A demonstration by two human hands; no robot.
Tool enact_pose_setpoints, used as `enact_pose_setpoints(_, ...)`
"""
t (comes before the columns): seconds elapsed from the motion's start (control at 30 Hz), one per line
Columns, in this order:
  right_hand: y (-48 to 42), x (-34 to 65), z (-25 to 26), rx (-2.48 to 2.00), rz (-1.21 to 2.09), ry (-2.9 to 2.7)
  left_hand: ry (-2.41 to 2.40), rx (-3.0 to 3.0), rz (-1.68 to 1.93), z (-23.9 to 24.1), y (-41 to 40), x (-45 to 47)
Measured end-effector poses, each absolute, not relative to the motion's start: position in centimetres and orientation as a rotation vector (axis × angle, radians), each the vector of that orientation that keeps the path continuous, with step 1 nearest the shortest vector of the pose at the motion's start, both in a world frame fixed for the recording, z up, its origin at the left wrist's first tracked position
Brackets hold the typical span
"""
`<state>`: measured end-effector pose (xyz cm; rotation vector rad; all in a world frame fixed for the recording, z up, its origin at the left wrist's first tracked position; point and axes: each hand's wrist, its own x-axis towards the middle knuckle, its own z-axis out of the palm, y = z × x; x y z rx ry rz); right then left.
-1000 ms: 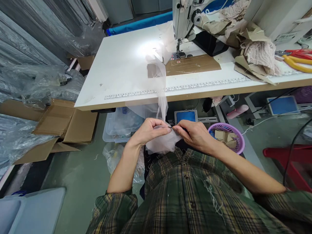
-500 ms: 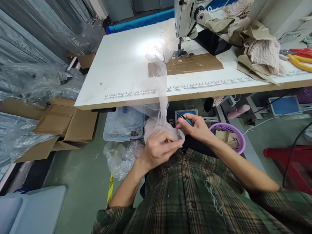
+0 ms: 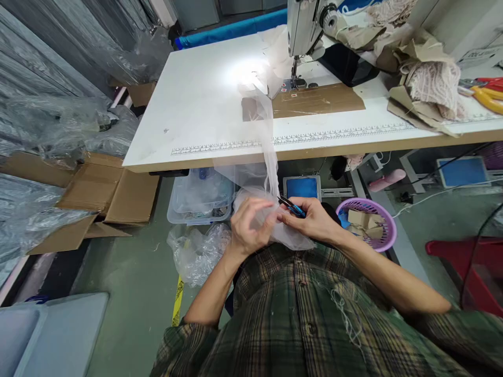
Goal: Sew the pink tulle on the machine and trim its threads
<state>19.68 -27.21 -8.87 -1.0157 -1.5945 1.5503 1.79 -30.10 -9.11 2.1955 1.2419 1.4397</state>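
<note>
A sheer white fabric [image 3: 267, 157] trails from the sewing machine [image 3: 306, 26] down over the table's front edge into my lap. My left hand [image 3: 249, 230] pinches a fold of that fabric just below the table edge. My right hand [image 3: 310, 220] is closed round small blue-handled thread snips [image 3: 293, 207], whose tips point left toward the fabric by my left fingers. Both hands meet in front of my plaid shirt.
The white sewing table [image 3: 204, 104] carries a brown cardboard sheet [image 3: 314, 102], piled beige cloth [image 3: 424, 78] and yellow scissors [image 3: 487, 99]. Below are a clear plastic bin [image 3: 200, 199], a purple basket [image 3: 373, 220], flattened cardboard boxes [image 3: 110, 193] and a red stool [image 3: 463, 256].
My left hand dropped and regripped the fabric further right. My right hand let go of the fabric edge and now shows the blue snips, brought close to the fabric.
</note>
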Motion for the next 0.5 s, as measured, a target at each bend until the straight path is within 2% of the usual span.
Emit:
enact_pose_setpoints(0.17, -27.6, 19.6, -8.3, -0.939, 1.428, -1.711, 1.141, 1.815, 0.976, -8.9, -27.8, 0.6)
enact_pose_setpoints(0.3, -27.5, 19.8, -8.4, -0.957, 1.403, -1.773, 1.082, 1.538, 0.926, -9.0, -28.1, 0.6)
enact_pose_setpoints(0.5, -26.7, 20.3, -9.5, -1.032, 1.467, -1.806, 1.269, 1.413, 0.915, -8.9, -28.8, -0.2)
